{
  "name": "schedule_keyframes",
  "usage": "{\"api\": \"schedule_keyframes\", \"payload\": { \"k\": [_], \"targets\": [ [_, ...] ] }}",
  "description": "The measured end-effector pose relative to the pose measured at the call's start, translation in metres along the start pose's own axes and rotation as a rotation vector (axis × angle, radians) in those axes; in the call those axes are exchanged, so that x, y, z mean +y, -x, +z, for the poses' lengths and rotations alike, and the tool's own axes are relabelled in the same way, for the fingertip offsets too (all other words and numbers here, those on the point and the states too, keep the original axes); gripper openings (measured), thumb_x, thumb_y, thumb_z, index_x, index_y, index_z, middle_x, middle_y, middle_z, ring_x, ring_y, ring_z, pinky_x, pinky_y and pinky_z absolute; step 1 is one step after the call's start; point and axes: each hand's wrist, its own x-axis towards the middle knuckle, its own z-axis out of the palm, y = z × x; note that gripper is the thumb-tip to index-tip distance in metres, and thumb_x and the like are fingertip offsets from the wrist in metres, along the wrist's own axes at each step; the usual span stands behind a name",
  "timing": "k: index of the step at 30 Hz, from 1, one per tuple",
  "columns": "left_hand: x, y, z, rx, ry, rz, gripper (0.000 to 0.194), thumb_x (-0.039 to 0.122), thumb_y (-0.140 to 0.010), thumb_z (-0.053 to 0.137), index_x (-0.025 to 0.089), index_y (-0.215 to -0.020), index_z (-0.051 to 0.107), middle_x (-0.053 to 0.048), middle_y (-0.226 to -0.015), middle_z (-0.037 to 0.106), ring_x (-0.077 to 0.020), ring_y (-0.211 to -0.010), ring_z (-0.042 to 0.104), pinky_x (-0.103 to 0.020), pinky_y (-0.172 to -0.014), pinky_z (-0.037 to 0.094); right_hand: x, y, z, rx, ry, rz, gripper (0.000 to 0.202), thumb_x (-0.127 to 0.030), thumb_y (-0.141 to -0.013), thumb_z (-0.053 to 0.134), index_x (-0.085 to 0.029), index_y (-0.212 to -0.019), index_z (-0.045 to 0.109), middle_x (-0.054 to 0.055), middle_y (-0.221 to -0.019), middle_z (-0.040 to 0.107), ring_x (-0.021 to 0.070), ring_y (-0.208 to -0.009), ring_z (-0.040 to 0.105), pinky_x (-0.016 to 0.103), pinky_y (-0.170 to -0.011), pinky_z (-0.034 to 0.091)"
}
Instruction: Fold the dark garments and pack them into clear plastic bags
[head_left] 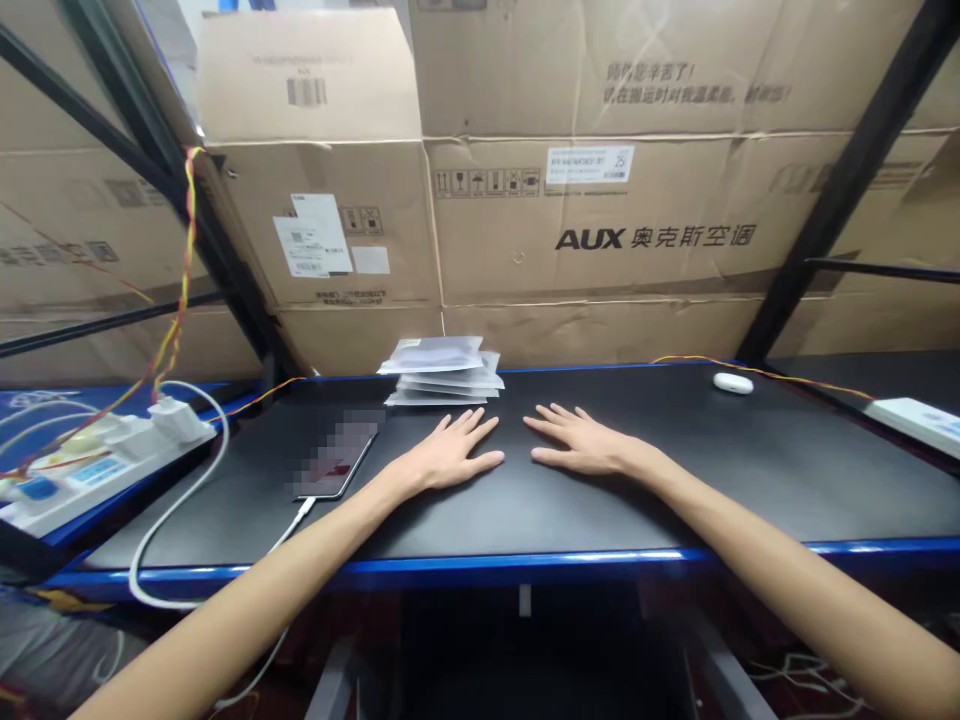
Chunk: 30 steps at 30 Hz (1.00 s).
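Observation:
My left hand (450, 450) lies flat on the black tabletop (510, 515), fingers spread and holding nothing. Just behind its fingertips is a stack of thin white packets (446, 370), piled unevenly near the back edge. To its left rests a phone (337, 460) with a white cable plugged into its near end; its screen is pixelated. My right hand (581, 440) is also palm down on the surface with its fingers apart and nothing in them. The two hands point toward each other with a gap between the thumbs.
A small white case (733, 383) sits at the back right. White power strips lie at the left (97, 465) and far right (919, 425). Large cardboard boxes (637, 280) stand behind the table, between black metal posts. A white cable loops over the front left edge.

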Motion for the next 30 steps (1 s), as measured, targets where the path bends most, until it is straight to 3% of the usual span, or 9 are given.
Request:
{"api": "schedule_keyframes", "payload": {
  "k": [30],
  "targets": [
    [-0.0017,-0.0004,0.0004,0.011,0.005,0.008,0.08,0.075,-0.094,0.029,0.028,-0.158,0.023,-0.01,-0.165,0.011,-0.0299,-0.154,0.009,-0.055,-0.122,0.009,-0.0007,0.0005,-0.0014,-0.002,-0.002,-0.005,0.087,-0.082,-0.087,0.033,-0.032,-0.157,0.025,0.007,-0.166,0.013,0.0316,-0.153,0.003,0.058,-0.122,0.002]
  ]
}}
